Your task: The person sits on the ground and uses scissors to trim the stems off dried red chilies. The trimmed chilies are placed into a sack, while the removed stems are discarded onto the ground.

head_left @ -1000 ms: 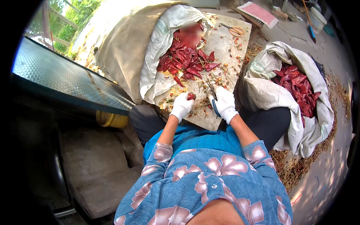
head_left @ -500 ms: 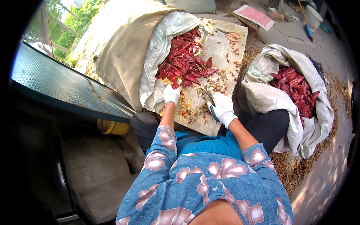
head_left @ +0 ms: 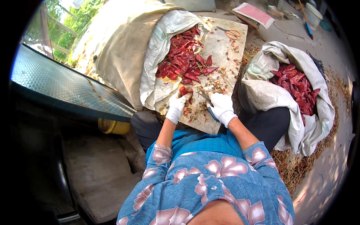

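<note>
Left hand (head_left: 176, 107), white-gloved, fingers closed on one dried red chilli (head_left: 183, 91) near the board's (head_left: 221, 45) near-left edge, long axis pointing away toward the chilli pile (head_left: 183, 60); right hand (head_left: 222, 108), just beside, clamped on blue-handled scissors (head_left: 210, 110), blades toward the chilli.

Board (head_left: 221, 48) at 12 o'clock, chilli pile (head_left: 183, 60) on its left half spilling from sack (head_left: 157, 56) at 11. Second sack (head_left: 300, 93) at 2 o'clock. Scissors (head_left: 230, 33) on board's far edge.
</note>
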A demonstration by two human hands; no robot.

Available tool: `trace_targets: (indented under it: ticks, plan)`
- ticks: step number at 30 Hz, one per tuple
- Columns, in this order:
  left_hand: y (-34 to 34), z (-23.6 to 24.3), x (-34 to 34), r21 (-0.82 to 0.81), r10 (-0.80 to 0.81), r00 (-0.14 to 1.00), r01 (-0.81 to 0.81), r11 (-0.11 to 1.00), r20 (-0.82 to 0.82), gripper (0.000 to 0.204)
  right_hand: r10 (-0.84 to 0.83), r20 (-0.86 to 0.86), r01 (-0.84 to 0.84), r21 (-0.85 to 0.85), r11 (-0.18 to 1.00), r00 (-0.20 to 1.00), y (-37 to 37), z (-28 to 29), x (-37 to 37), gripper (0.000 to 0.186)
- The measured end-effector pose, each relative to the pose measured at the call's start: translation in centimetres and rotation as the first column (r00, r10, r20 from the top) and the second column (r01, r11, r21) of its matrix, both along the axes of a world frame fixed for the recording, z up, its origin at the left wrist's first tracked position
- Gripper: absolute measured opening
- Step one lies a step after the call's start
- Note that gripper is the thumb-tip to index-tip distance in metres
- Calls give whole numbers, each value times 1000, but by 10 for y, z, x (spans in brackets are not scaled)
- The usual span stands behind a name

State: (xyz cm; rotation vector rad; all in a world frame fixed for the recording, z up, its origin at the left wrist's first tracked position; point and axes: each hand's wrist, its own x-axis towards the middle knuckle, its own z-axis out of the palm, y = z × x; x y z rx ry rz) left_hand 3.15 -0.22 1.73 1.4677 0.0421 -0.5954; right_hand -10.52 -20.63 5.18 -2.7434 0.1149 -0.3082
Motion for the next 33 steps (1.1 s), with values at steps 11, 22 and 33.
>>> trace_targets:
  ticks: [11, 22, 33]
  plan:
    - [-17, 40, -32, 85, -148, 979, 137, 987, 143, 25, 28, 123, -12, -132, 991, 992, -6, 3, -3, 30]
    - [-9, 41, -31, 63, -129, 979, 120, 991, 156, 15, 67, 177, -52, -90, 995, 982, -3, 8, -2, 27]
    - [-1, 33, -29, -77, -56, 980, 72, 994, 193, 17, 116, 71, -112, -55, 992, 991, 2, 16, -3, 19]
